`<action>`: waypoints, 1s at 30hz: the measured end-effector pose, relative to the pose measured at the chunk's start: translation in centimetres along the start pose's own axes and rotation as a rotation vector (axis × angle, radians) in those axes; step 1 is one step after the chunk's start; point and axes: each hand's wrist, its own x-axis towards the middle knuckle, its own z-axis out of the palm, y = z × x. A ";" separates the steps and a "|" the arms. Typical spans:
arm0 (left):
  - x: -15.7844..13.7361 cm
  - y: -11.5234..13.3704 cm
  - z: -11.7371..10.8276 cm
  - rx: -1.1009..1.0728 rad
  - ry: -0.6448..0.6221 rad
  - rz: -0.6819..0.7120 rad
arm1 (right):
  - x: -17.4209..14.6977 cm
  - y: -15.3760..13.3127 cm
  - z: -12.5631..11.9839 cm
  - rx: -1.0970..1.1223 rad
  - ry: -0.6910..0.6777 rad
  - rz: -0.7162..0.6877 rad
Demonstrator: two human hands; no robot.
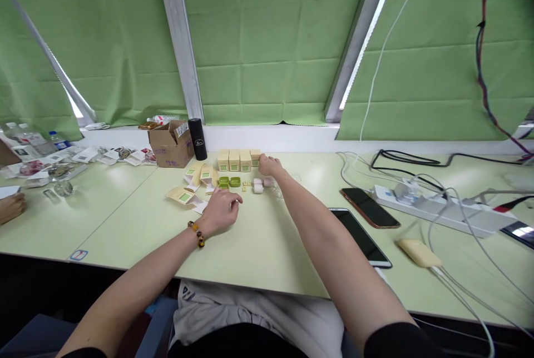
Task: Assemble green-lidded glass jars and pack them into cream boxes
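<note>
Open tabletop (267, 252) runs to the near edge, with the white sill (267, 138) bounding the far side. The right hand (270, 165) meets the right end of the cream box row (234, 161), its grip hidden. The left hand (221, 210), loosely curled, lies just before the green cases (235, 182); I cannot tell whether it pinches anything.

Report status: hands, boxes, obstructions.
Right hand at right end of cream boxes, grip unclear. Left hand nearer, by green case. Possible obstruction: opened packaging left of left hand.
</note>
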 end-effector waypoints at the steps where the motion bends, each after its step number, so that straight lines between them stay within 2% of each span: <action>1: 0.0 0.0 0.0 0.006 -0.003 -0.003 | -0.5 0.1 -0.4 0.000 0.035 0.002; 4: -0.1 -0.1 0.0 0.024 -0.021 -0.006 | -2.7 0.3 -1.6 0.002 0.159 0.019; 7: -0.1 -0.4 0.1 0.050 -0.052 -0.004 | -6.4 -0.7 -2.0 0.035 0.310 0.014; 10: 0.0 -0.7 0.3 0.095 -0.085 0.004 | -11.3 -2.8 -0.8 0.008 0.169 -0.013; 13: 0.1 -1.1 0.3 0.163 -0.088 0.023 | -15.8 -4.8 1.5 -0.060 0.036 -0.162; 15: 0.5 -1.6 -0.1 0.214 -0.064 0.026 | -17.8 -5.5 2.9 -0.063 0.002 -0.239; 18: 1.2 -2.5 -1.5 0.282 -0.026 -0.017 | -19.1 -5.4 4.0 -0.035 0.028 -0.263; 22: 2.7 -3.8 -3.4 0.330 0.078 -0.129 | -19.1 -5.0 4.0 -0.024 0.040 -0.287; 24: 3.5 -4.3 -3.7 0.368 0.084 -0.158 | -19.1 -4.9 3.9 -0.022 0.037 -0.296; 26: 4.1 -4.4 -3.4 0.401 0.045 -0.162 | -19.1 -4.9 3.8 -0.021 0.035 -0.295; 30: 4.3 -4.1 -2.2 0.506 -0.121 -0.174 | -19.3 -4.9 3.6 -0.026 0.026 -0.278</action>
